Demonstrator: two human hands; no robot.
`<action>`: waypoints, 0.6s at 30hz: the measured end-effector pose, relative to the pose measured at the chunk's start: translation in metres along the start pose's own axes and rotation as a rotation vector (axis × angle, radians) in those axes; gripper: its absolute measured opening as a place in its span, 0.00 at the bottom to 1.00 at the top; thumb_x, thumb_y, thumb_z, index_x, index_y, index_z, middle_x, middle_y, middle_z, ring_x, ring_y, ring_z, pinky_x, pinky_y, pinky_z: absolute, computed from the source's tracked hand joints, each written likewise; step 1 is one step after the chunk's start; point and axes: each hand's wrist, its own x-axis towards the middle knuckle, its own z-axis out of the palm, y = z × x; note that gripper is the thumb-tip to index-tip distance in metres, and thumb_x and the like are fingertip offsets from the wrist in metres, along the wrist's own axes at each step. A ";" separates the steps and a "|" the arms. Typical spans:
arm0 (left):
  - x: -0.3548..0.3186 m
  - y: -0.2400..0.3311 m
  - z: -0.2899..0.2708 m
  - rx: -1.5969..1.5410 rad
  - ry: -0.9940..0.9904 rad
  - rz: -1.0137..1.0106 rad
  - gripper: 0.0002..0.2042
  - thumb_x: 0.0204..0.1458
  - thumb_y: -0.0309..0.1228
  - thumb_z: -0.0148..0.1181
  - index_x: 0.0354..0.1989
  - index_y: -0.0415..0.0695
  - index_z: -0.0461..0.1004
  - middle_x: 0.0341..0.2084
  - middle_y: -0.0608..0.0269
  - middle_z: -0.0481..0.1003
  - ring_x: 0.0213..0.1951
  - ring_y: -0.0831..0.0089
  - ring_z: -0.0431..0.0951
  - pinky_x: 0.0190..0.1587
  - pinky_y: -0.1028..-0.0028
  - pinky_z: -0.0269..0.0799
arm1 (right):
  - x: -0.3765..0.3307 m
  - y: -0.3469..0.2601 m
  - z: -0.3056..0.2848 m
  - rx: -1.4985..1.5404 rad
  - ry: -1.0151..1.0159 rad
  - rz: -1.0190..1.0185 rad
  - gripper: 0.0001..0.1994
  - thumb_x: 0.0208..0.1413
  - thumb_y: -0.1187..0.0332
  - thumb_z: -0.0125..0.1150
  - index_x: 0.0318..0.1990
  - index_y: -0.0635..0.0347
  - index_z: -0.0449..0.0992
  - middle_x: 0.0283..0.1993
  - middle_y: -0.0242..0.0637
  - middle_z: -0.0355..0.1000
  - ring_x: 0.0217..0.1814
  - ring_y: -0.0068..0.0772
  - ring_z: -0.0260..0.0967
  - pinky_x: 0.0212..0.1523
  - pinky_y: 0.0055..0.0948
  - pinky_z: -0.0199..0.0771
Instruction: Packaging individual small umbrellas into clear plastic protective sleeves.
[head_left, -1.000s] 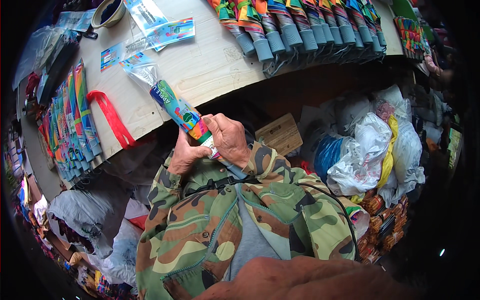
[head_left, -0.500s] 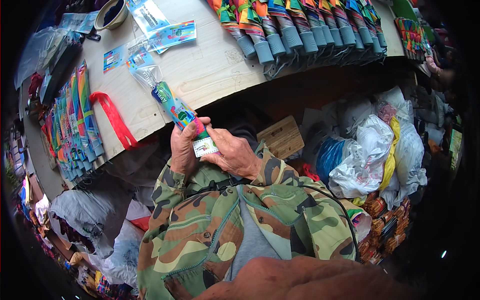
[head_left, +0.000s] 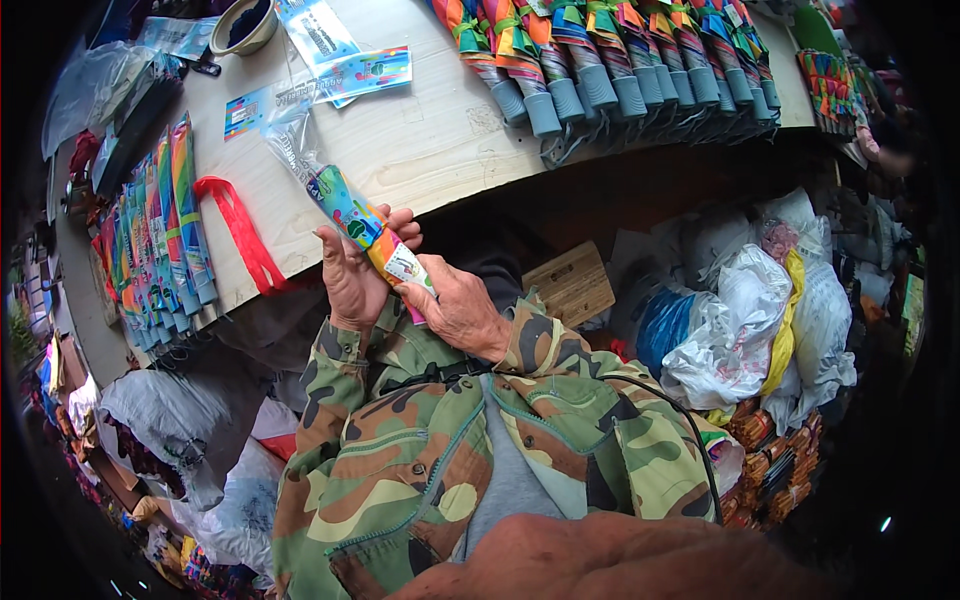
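Observation:
A folded, multicoloured umbrella (head_left: 390, 258) in a printed clear plastic sleeve (head_left: 297, 150) slants over the front edge of the table. My right hand (head_left: 462, 310) is closed around its lower end, beside a small white tag with a picture. Under the umbrella's middle lies my left hand (head_left: 352, 285), palm up, its thumb lifted away and its fingers stretched out past the far side. The sleeve's loose upper part reaches over the tabletop (head_left: 430, 140). Flat printed sleeves (head_left: 365, 73) rest just beyond it.
Rolled umbrellas with grey-blue handles (head_left: 600, 90) line the table's far right. Sleeved umbrellas (head_left: 165, 230) and a red ribbon (head_left: 240, 235) lie at left, a bowl (head_left: 243, 27) at the back. Below right are a wooden board (head_left: 572, 285) and stuffed plastic bags (head_left: 740, 310).
My left hand has loosened from the umbrella, its thumb and fingers now spread. The umbrella has turned, showing more orange and yellow at its lower end. My right hand keeps hold there.

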 end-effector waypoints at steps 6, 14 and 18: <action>0.018 0.010 -0.015 -0.075 0.063 0.072 0.36 0.63 0.64 0.64 0.55 0.36 0.78 0.41 0.48 0.85 0.49 0.47 0.84 0.65 0.46 0.77 | 0.002 -0.005 0.001 -0.132 -0.042 -0.061 0.15 0.72 0.60 0.63 0.53 0.63 0.72 0.42 0.55 0.79 0.42 0.67 0.80 0.36 0.55 0.81; 0.013 -0.018 0.017 0.153 0.203 -0.017 0.21 0.68 0.44 0.68 0.55 0.38 0.76 0.45 0.40 0.86 0.48 0.55 0.87 0.55 0.57 0.84 | 0.049 0.004 -0.013 0.029 -0.196 0.108 0.26 0.69 0.49 0.69 0.55 0.68 0.75 0.42 0.57 0.81 0.43 0.64 0.82 0.37 0.47 0.81; 0.020 0.005 0.013 0.022 0.223 0.009 0.15 0.68 0.39 0.66 0.52 0.39 0.77 0.43 0.44 0.86 0.47 0.54 0.87 0.57 0.54 0.84 | 0.034 -0.012 -0.016 0.106 -0.157 -0.020 0.45 0.63 0.37 0.69 0.71 0.71 0.67 0.55 0.62 0.79 0.55 0.66 0.81 0.50 0.48 0.82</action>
